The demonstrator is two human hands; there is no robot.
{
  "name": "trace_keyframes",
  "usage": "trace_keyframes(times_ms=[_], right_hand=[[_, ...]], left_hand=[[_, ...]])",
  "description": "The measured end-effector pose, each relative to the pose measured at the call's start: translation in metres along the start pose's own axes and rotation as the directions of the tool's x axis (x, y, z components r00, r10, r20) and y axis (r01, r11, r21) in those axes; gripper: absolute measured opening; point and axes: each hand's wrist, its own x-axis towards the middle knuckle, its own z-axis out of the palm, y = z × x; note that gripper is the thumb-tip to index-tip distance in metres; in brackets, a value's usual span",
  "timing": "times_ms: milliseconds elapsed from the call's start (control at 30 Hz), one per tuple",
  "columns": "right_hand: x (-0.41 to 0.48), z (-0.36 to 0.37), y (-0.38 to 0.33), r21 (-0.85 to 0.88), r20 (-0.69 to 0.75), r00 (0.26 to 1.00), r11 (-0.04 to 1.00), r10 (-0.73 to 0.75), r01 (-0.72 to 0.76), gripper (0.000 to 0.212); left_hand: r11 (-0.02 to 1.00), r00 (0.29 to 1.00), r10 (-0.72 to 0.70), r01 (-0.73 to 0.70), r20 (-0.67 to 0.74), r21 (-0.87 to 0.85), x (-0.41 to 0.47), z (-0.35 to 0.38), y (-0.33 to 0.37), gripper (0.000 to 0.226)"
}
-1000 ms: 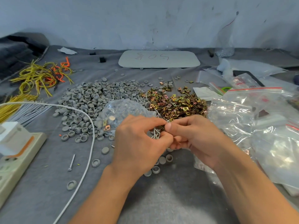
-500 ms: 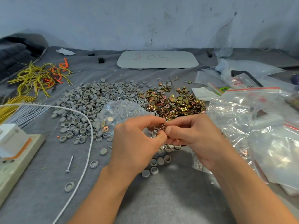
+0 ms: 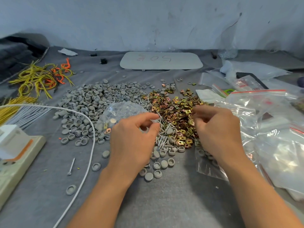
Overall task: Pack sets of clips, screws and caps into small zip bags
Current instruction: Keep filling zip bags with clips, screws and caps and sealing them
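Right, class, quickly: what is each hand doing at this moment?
Left hand: fingers curled, contents cannot be told.
Right hand: curled over the clips, blurred, cannot be told.

caps pile (image 3: 92, 102) L | clips pile (image 3: 177, 109) R of caps | screws (image 3: 162, 139) in front | zip bags (image 3: 266, 104) far R

The right hand (image 3: 218, 129) is motion-blurred (its grip unreadable).
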Motion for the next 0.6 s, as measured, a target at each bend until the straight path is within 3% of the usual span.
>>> trace_keyframes(times_ms=[100, 167, 467, 600], right_hand=[[-0.0058, 0.0016, 0.0000, -0.160, 0.310, 0.950, 0.983, -0.035, 0.089, 0.017], [-0.0096, 0.0015, -0.0008, -0.262, 0.441, 0.897, 0.951, -0.031, 0.162, 0.017], [-0.0082, 0.0054, -0.0005, -0.299, 0.421, 0.907, 0.944, -0.002, 0.141, 0.024], [-0.0075, 0.0051, 0.0044, 0.025, 0.317, 0.948, 0.999, 0.017, -0.026, 0.020]], left_hand=[[0.998, 0.999, -0.009, 0.012, -0.048, 0.056, 0.0025, -0.0012, -0.0009, 0.017], [0.998, 0.998, -0.023, 0.027, -0.062, 0.060, 0.0032, -0.0006, -0.0020, 0.017], [0.994, 1.000, 0.015, -0.012, -0.023, 0.112, 0.0023, 0.0014, 0.0009, 0.016], [0.994, 0.997, 0.067, -0.070, 0.036, 0.079, 0.0008, 0.0015, 0.0021, 0.014]])
